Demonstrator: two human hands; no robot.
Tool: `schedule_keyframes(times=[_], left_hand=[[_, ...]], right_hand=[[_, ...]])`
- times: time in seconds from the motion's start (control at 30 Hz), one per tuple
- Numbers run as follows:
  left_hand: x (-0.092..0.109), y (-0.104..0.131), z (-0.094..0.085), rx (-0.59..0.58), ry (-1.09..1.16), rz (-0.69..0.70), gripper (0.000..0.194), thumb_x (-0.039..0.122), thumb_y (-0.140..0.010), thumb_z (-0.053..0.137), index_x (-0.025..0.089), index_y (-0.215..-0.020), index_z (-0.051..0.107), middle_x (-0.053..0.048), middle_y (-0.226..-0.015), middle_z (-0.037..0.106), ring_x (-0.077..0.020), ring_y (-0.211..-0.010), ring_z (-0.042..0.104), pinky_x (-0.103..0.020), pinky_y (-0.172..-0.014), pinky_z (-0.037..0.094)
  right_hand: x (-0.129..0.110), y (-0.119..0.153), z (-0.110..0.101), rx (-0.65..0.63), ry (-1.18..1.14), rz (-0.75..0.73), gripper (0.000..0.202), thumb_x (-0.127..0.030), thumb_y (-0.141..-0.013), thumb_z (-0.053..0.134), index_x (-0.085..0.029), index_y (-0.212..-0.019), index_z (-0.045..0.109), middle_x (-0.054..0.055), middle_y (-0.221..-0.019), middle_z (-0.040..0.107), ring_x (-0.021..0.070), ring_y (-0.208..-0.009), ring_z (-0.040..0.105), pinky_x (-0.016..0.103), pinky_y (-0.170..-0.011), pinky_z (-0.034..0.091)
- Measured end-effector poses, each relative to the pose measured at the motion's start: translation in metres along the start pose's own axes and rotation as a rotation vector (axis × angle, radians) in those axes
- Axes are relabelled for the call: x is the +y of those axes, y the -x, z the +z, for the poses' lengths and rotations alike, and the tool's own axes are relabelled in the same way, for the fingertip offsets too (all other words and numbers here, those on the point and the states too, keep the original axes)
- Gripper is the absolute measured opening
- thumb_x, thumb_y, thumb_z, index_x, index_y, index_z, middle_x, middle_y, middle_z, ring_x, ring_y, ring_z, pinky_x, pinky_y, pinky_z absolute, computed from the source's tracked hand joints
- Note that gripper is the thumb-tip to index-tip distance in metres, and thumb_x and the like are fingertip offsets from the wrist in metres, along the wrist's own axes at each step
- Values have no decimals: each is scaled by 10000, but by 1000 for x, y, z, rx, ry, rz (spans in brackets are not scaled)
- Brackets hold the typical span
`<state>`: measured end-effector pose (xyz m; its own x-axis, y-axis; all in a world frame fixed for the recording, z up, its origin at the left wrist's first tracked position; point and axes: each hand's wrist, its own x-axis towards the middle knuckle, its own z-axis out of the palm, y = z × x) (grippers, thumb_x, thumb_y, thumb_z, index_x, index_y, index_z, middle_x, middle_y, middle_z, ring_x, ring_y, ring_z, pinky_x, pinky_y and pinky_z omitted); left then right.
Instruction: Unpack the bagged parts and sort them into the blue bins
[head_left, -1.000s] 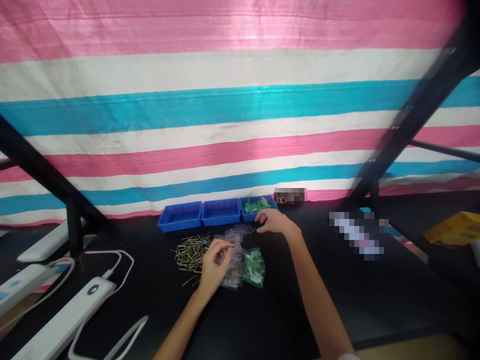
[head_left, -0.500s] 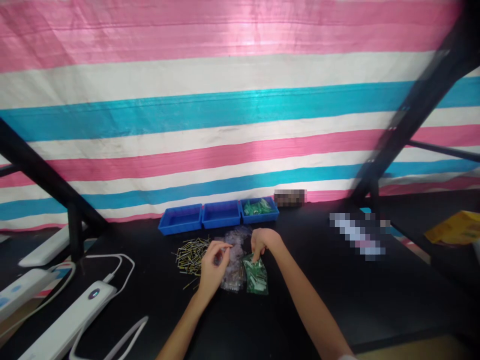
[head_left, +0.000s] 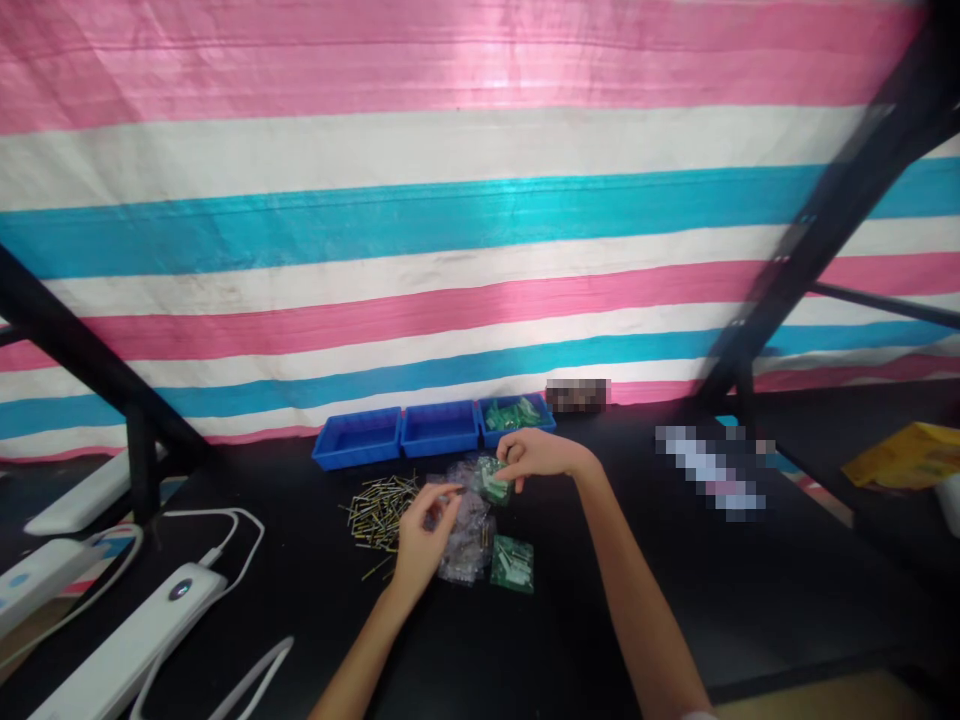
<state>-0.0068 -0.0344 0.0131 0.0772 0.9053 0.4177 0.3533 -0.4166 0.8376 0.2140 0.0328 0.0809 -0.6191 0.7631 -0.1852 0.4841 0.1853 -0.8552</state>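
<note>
My right hand (head_left: 541,455) is bent over a small green bag (head_left: 492,482) with pale pieces inside, its fingers closed at the bag's right edge. A second green bag (head_left: 513,564) lies flat on the black table, nearer to me. My left hand (head_left: 424,530) curves its thumb and fingers toward each other beside a pile of clear plastic bags (head_left: 466,545); whatever is between the fingertips is too small to make out. Left of that hand is a loose heap of thin yellow and silver pins (head_left: 381,512), partly covered by it.
Three blue trays stand in a row at the back: a left tray (head_left: 357,460), a middle tray (head_left: 440,446) and a right tray (head_left: 487,436) holding green bags. White power strips (head_left: 135,650) and cables lie left. A yellow package (head_left: 900,460) is far right.
My right hand has moved up and away from the near green bag, and another green bag now shows at its fingers. My left hand has stayed almost in place.
</note>
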Motion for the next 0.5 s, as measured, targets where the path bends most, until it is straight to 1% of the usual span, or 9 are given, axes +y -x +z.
schedule_keyframes(times=[0.1, 0.2, 0.3, 0.4, 0.5], left_hand=[[0, -1, 0, -13, 18, -36, 208, 296, -758, 547, 168, -896, 636, -14, -702, 585, -116, -584, 489, -238, -579, 417], [-2, -1, 1, -20, 5, -50, 184, 308, -712, 598, 150, -799, 635, -1, -627, 562, -116, -566, 478, -238, -564, 416], [-4, -1, 0, -43, -26, -49, 174, 321, -698, 618, 150, -724, 613, 8, -603, 543, -113, -563, 465, -236, -556, 407], [-6, 0, 0, -51, 0, -47, 170, 323, -716, 606, 155, -741, 595, 12, -609, 521, -109, -564, 459, -232, -554, 404], [-6, 0, -1, -15, 52, -18, 158, 301, -724, 604, 164, -799, 583, 6, -669, 512, -104, -574, 463, -228, -561, 404]], right_hand=[[-10, -3, 5, -65, -34, -44, 326, -434, -648, 651, -162, -764, 514, -23, -575, 613, 144, -590, 638, 187, -553, 405], [-17, -9, 11, -110, -38, -52, 320, -422, -649, 657, -162, -769, 515, -28, -575, 608, 138, -597, 634, 189, -569, 410], [-21, -11, 14, -123, -48, -54, 332, -423, -649, 661, -163, -809, 532, -21, -601, 619, 133, -617, 628, 194, -582, 417], [-21, -12, 15, -124, -78, -82, 344, -410, -647, 669, -162, -856, 553, -18, -620, 625, 122, -616, 615, 199, -590, 424], [-19, -13, 14, -122, -60, -157, 293, -356, -640, 685, -156, -832, 590, -6, -706, 637, 102, -617, 586, 196, -589, 424]])
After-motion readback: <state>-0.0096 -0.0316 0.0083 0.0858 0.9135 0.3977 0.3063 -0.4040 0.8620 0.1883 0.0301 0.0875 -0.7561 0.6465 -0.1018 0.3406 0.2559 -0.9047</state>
